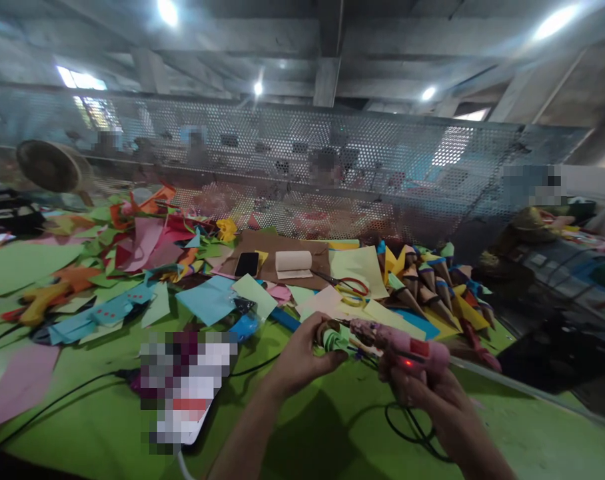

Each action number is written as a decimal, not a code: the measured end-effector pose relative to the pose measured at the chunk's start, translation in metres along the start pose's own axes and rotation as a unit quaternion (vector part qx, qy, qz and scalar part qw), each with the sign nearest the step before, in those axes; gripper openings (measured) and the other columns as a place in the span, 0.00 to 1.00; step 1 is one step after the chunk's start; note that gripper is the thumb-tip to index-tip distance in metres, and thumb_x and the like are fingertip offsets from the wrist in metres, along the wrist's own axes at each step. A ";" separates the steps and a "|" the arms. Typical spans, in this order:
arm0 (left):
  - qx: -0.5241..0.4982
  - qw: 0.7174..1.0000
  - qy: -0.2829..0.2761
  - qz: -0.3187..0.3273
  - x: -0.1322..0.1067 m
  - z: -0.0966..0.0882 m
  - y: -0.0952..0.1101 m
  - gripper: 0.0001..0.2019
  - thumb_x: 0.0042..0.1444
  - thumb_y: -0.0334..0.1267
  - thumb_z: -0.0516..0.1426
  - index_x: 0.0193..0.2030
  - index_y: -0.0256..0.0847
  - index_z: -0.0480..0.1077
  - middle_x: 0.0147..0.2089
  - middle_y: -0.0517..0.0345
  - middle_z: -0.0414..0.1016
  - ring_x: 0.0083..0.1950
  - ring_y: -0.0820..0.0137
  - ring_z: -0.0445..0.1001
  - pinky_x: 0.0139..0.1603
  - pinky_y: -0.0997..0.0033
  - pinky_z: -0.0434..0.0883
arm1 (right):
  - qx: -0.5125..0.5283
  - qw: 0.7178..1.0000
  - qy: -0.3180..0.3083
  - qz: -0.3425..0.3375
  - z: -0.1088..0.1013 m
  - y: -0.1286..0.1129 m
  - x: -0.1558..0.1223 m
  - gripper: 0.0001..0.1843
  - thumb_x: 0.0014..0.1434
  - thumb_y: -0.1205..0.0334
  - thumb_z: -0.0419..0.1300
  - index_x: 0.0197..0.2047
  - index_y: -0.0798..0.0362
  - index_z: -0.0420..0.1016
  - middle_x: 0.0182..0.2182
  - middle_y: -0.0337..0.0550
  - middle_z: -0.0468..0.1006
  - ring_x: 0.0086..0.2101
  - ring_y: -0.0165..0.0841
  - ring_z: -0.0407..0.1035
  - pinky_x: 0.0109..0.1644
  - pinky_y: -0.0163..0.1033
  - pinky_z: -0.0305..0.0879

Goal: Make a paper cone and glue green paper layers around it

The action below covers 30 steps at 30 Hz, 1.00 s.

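Observation:
My left hand (300, 357) is closed on a small rolled paper piece (334, 339), pale green with a brown edge, pinched between thumb and fingers. In my right hand (430, 393) is a pink hot glue gun (417, 350), its red light lit. The gun's nozzle points left and comes right up to the top of the paper piece; whether they touch I cannot tell. A black cord (407, 433) loops on the green table (342, 447) below my right hand.
Scissors (352, 287), a paper roll (293, 264) and a black phone (247, 264) lie behind my hands. Brown paper cones (432, 287) crowd the back right. Coloured paper and a yellow glue gun (45, 300) cover the left. A perforated metal screen (282, 160) rises behind; a person sits right.

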<state>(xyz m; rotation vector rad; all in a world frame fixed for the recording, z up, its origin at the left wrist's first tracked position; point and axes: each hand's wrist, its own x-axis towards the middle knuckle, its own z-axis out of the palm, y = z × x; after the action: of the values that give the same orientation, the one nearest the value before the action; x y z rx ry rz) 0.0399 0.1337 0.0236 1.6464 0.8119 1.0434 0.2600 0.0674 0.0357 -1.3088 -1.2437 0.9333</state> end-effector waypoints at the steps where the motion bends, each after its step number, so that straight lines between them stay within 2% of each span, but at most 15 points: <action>1: -0.010 1.000 -0.002 -0.001 0.000 0.000 0.000 0.15 0.51 0.41 0.62 0.44 0.41 0.67 0.42 0.59 0.70 0.45 0.66 0.67 0.47 0.72 0.64 | -0.014 1.000 -0.002 -0.012 0.001 0.002 0.000 0.22 0.47 0.42 0.70 0.37 0.51 0.82 0.33 0.48 0.83 0.35 0.44 0.76 0.38 0.42 0.74; 6: -0.045 0.999 -0.001 -0.008 0.000 0.002 0.000 0.14 0.50 0.36 0.62 0.43 0.40 0.67 0.43 0.59 0.70 0.46 0.66 0.66 0.48 0.71 0.64 | -0.072 0.996 -0.037 -0.036 -0.001 0.013 0.001 0.23 0.52 0.41 0.66 0.41 0.51 0.82 0.36 0.49 0.84 0.39 0.46 0.78 0.44 0.44 0.75; 10: -0.037 0.999 0.000 -0.018 -0.001 0.003 -0.001 0.15 0.50 0.35 0.62 0.45 0.40 0.68 0.42 0.59 0.70 0.45 0.66 0.66 0.46 0.71 0.63 | -0.095 0.993 -0.031 -0.061 -0.004 0.024 0.003 0.22 0.54 0.43 0.65 0.44 0.51 0.82 0.37 0.49 0.84 0.40 0.46 0.78 0.48 0.44 0.74; 15: -0.022 0.999 0.000 -0.029 -0.001 0.004 -0.001 0.15 0.50 0.36 0.63 0.45 0.41 0.68 0.43 0.58 0.71 0.46 0.65 0.66 0.47 0.69 0.63 | -0.146 0.985 -0.030 -0.085 -0.014 0.042 0.007 0.20 0.53 0.46 0.66 0.44 0.51 0.83 0.35 0.49 0.84 0.35 0.45 0.78 0.44 0.43 0.76; 19: -0.002 0.999 0.011 -0.035 -0.001 0.006 -0.001 0.16 0.48 0.35 0.64 0.45 0.41 0.68 0.42 0.58 0.71 0.45 0.65 0.66 0.46 0.69 0.63 | -0.184 0.979 -0.034 -0.086 -0.022 0.051 0.009 0.21 0.52 0.46 0.66 0.44 0.50 0.84 0.38 0.51 0.84 0.42 0.50 0.77 0.47 0.47 0.75; 30: -0.040 0.998 0.003 -0.054 -0.001 0.007 0.003 0.14 0.49 0.36 0.64 0.40 0.41 0.66 0.42 0.59 0.71 0.45 0.66 0.66 0.45 0.71 0.63 | -0.183 0.977 -0.040 -0.100 -0.018 0.050 0.010 0.20 0.54 0.47 0.65 0.43 0.51 0.83 0.37 0.50 0.84 0.37 0.47 0.78 0.44 0.45 0.76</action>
<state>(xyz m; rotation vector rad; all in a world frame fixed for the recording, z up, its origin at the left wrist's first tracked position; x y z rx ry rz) 0.0462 0.1292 0.0252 1.5159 0.8418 0.9929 0.2874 0.0792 -0.0098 -1.4045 -1.6338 0.6365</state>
